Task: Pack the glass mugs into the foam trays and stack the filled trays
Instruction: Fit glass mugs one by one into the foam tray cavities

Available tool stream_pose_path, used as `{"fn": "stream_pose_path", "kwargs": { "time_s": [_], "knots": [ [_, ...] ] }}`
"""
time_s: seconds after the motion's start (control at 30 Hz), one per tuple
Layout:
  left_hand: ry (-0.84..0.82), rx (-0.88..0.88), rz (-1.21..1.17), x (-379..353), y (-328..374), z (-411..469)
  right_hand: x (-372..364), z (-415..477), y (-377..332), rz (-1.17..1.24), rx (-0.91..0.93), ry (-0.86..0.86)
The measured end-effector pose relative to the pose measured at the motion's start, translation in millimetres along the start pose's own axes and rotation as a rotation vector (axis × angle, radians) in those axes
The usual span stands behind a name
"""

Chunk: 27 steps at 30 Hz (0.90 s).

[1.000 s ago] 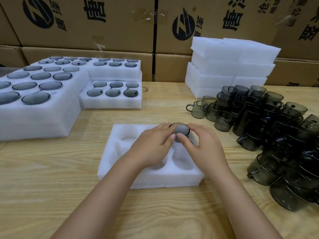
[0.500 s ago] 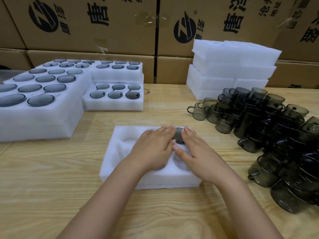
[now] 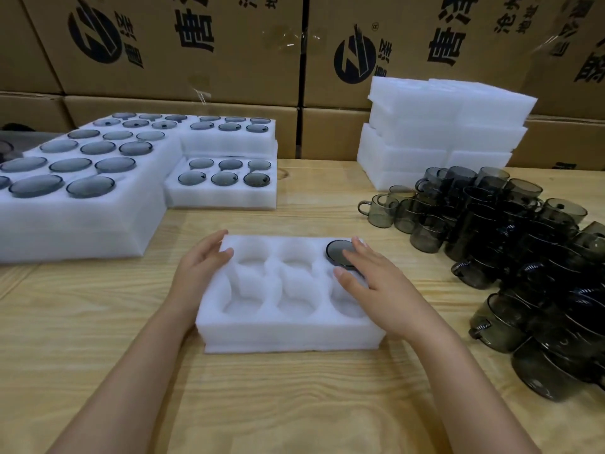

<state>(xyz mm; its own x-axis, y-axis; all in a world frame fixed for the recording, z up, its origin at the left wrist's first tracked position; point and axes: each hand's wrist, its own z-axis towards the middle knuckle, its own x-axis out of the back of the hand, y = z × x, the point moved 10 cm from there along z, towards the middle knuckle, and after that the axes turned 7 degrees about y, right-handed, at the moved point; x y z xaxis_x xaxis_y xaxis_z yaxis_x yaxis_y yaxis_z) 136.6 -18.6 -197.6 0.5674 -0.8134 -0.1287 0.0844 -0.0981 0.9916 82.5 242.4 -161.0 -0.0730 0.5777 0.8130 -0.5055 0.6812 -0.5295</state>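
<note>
A white foam tray [image 3: 288, 332] with six round pockets lies in front of me on the wooden table. One smoky glass mug [image 3: 337, 251] sits upside down in its far right pocket; the other pockets hold nothing. My left hand [image 3: 199, 267] rests on the tray's left end, thumb over the rim and fingers along the far corner. With straight fingers, my right hand [image 3: 373, 283] lies flat on the tray's right part, fingertips on the mug's base. A heap of loose smoky mugs [image 3: 510, 257] covers the table to the right.
Filled trays [image 3: 82, 224] stand stacked at the left, with a smaller filled stack [image 3: 226, 194] behind the working tray. Empty foam trays [image 3: 438, 132] are piled at the back right. Cardboard boxes [image 3: 183, 44] wall off the far side.
My left hand has slid from the mug to the tray's left end. My right hand has flattened over the seated mug. The mug now sits deep in its pocket.
</note>
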Motion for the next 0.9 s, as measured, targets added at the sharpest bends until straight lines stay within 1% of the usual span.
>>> {"fn": "stream_pose_path", "kwargs": {
  "time_s": [0.1, 0.2, 0.3, 0.33, 0.37, 0.43, 0.5, 0.57, 0.67, 0.73, 0.83, 0.9],
  "knots": [
    [0.003, -0.019, -0.058, 1, 4, -2, 21, 7, -1, 0.093, -0.016, 0.179],
    [0.021, -0.02, -0.064, 3, 3, -3, 36, 19, 6, 0.193, -0.106, 0.322],
    [0.014, -0.007, -0.077, 2, 2, -1, 55, 45, 20, 0.136, -0.18, 0.497],
    [0.011, -0.008, -0.077, 2, 1, -1, 57, 58, 27, 0.102, -0.206, 0.51],
    [0.009, -0.011, -0.077, 2, 1, 0, 56, 73, 35, 0.062, -0.239, 0.483],
    [0.002, -0.02, -0.073, 2, 1, 1, 45, 100, 52, -0.062, -0.296, 0.344],
    [-0.009, -0.022, -0.075, 1, 0, 1, 31, 117, 65, -0.19, -0.315, 0.206],
    [-0.012, -0.024, -0.078, 1, 0, 2, 27, 123, 77, -0.273, -0.354, 0.158],
    [-0.006, -0.023, -0.083, 2, -1, 3, 35, 123, 84, -0.402, -0.396, 0.211],
    [-0.004, -0.025, -0.084, 1, -2, 4, 39, 121, 80, -0.439, -0.403, 0.242],
    [-0.002, -0.027, -0.085, 1, -1, 4, 39, 114, 67, -0.377, -0.402, 0.26],
    [-0.002, -0.029, -0.087, 1, -1, 5, 48, 104, 51, -0.267, -0.396, 0.33]
  ]
}}
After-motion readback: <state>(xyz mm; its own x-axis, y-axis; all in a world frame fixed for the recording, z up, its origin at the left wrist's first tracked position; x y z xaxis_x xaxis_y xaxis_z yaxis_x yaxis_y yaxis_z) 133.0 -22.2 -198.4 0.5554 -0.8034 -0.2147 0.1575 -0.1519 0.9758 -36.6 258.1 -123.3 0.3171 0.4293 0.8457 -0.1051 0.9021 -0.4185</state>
